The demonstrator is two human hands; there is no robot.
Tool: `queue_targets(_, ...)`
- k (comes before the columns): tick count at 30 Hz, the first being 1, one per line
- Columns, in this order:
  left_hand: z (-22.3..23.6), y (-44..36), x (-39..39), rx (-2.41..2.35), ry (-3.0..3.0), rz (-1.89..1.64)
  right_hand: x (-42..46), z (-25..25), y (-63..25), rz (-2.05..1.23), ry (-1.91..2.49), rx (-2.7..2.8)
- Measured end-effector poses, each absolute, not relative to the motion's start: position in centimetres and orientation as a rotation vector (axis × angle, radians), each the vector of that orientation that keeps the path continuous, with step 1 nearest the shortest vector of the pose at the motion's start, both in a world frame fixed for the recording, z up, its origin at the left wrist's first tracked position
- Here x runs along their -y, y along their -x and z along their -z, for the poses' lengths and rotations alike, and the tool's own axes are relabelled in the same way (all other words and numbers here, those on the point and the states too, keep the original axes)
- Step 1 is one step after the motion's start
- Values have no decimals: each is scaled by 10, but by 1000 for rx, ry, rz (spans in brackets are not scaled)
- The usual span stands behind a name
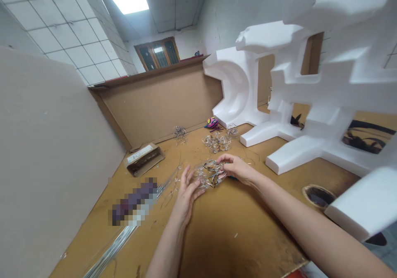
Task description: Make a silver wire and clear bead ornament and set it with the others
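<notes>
A round openwork piece of bent silvery wire with clear beads (pixel 209 174) is held just above the tabletop between both hands. My left hand (pixel 188 189) grips its lower left side, with the thumb and fingers curved at the edge. On the upper right side, my right hand (pixel 231 167) pinches the wire between thumb and fingertips. Some darker strands show in the middle of the piece. Behind it lies a similar cluster of wire loops (pixel 217 142), and a smaller wire bundle (pixel 180 133) sits farther left.
Long straight wires (pixel 119 240) lie at the left, beside a pixelated purple patch (pixel 133 201). An open small cardboard box (pixel 144 159) stands behind them. White foam blocks (pixel 325 87) rise on the right, near a round hole (pixel 319 196). A colourful ball-like object (pixel 212 123) lies at the back.
</notes>
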State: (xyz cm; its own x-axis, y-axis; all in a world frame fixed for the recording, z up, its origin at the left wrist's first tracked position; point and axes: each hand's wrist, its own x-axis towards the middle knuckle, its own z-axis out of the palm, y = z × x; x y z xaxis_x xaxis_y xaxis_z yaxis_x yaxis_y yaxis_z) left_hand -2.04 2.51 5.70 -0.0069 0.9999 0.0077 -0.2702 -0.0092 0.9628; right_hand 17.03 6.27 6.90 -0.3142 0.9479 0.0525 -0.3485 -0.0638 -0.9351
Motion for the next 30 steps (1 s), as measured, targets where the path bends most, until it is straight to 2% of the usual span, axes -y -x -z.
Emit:
queue_targets(14,-65,21,-20,-917,-1124,-1425,-65,-68,-174,-1621,704,1180)
queue_targets(21,-60,25,-23,-923,-1303,-1362,-65,-69,-176,-1616,731,1210)
queue_targets(25,-52,30,-31,-957,-1206,-1437,-62,-72,-177,-1599,756,1249)
queue_targets(30,-51,34,-33,-916,-1086,-1370,-63,-73,-179,-1620,863,1286)
